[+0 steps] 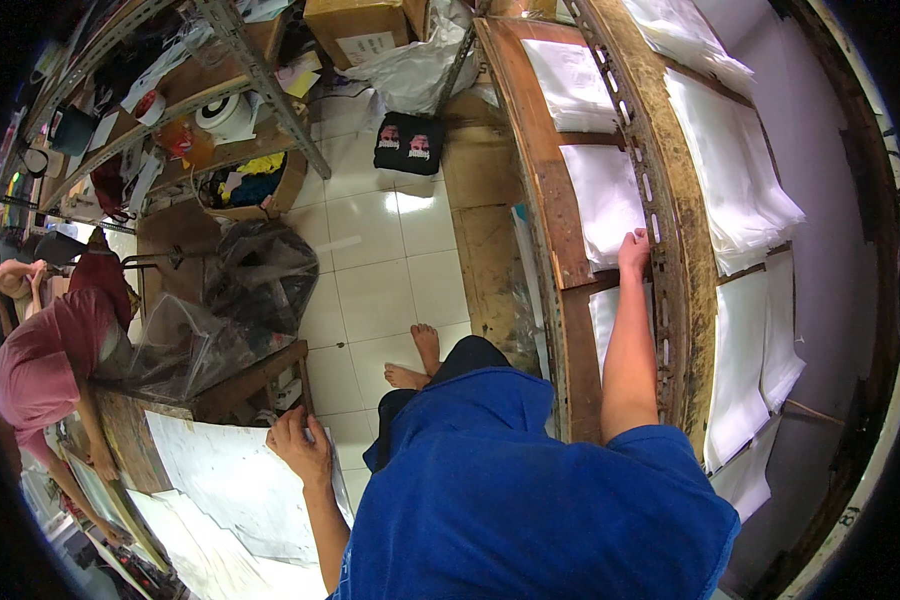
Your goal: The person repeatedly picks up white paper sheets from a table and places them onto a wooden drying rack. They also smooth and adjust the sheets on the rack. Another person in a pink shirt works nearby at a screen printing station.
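My right arm reaches out to a wooden shelf, where my right hand (633, 252) is closed at the near right corner of a stack of thin white sheets (602, 195). The fingertips are partly hidden, so how many sheets they pinch does not show. More sheets (604, 320) lie partly under my forearm, and another stack (570, 85) rests farther along the same shelf. My left hand (300, 447) hangs with loosely bent, parted fingers and holds nothing. It is over the right edge of a table covered with a large white sheet (225, 480).
A slotted metal bar (660, 210) runs beside my right hand, with more sheet stacks (730, 165) beyond it. A folded black printed garment (408, 143) lies on the tiled floor (365, 250). A cluttered metal rack (270, 110) stands far left. Another person (55, 355) bends at the left.
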Available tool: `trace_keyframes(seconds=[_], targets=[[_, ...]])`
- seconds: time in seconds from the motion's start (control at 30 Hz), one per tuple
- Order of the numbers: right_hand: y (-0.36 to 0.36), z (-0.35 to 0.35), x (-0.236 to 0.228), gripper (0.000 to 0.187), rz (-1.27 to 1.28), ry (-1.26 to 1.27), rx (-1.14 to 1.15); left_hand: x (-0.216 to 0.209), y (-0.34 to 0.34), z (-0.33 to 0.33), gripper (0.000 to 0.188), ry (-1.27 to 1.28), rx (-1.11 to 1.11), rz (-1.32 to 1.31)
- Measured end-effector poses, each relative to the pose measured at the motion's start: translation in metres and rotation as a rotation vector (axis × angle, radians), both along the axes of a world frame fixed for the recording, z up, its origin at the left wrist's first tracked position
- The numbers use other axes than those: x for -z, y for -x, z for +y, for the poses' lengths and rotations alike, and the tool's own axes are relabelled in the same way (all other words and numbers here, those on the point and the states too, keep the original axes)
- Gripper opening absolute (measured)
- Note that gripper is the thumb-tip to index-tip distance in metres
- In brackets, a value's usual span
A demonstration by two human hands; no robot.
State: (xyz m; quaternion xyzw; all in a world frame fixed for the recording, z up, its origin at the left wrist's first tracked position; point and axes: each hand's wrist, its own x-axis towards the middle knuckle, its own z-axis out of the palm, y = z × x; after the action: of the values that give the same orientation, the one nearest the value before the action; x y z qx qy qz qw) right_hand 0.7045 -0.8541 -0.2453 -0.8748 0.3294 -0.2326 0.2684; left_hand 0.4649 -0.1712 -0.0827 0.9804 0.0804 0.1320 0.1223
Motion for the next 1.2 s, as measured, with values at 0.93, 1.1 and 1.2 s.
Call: trace_keyframes(seconds=[0.93,1.1,1.2], targets=[[0.023,0.186,-0.125,0.02,-0.101,-0.004,-0.226,0.002,0.008,0.008,0.017,0.135,0.015,-0.082],[0.057,0.304,-0.122,0.021,-0.111,-0.107,-0.678,-0.012,0.025,0.012,0.021,0.349,0.029,-0.263],[0.098,0.363,-0.094,0.022,0.152,-0.203,-0.928,-0.031,0.057,0.018,0.023,0.376,0.027,-0.307]])
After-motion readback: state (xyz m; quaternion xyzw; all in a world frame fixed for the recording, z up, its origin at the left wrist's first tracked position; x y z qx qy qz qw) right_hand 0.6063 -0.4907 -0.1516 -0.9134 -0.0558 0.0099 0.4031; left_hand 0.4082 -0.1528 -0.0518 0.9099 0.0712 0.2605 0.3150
